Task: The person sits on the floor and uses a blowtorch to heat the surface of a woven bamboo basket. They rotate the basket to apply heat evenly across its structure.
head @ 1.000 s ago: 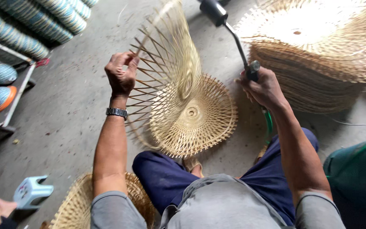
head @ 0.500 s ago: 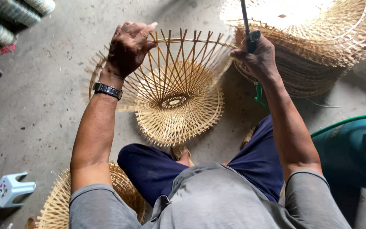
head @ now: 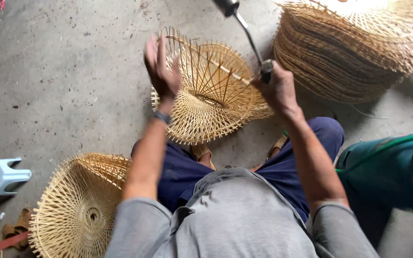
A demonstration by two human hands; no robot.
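A half-woven bamboo basket frame (head: 206, 102) with a tight round woven base and loose upright spokes rests on the concrete floor in front of my knees. My left hand (head: 162, 67) is on the spokes at the frame's left rim, blurred by motion. My right hand (head: 276, 88) grips the handle of a long thin metal-stemmed tool (head: 247, 33) with a dark head, held at the frame's right rim.
A tall stack of woven bamboo frames (head: 354, 52) stands at the upper right. Another woven frame (head: 80, 205) lies by my left thigh. A teal container (head: 393, 167) sits at the right, and a small light-blue plastic stool (head: 1, 174) at the left edge.
The basket frame has been turned and tilted, its spokes now pointing up and away. My left hand shifted right along the rim. The view has swung right and downward.
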